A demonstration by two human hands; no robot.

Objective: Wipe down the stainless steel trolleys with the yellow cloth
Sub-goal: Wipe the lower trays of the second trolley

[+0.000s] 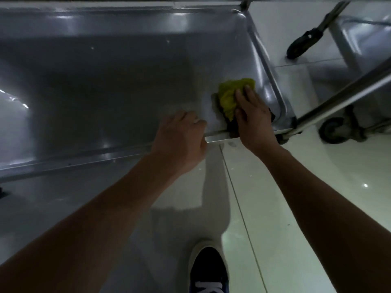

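Shoe (pixel 208 271) on floor | right hand (pixel 252 121) presses yellow cloth (pixel 229 96) | trolley (pixel 105 70)

The setting was an institutional service area, such as a commercial kitchen or a hospital utility room; which of these could not be told. A stainless steel trolley (pixel 105 70) with a raised rim and rounded corners filled most of the view. Beyond its right edge stood a second steel trolley (pixel 364 37) on a black caster wheel (pixel 333 130). Both stood on a floor of large, glossy, pale tiles (pixel 296 187) with thin grout lines.
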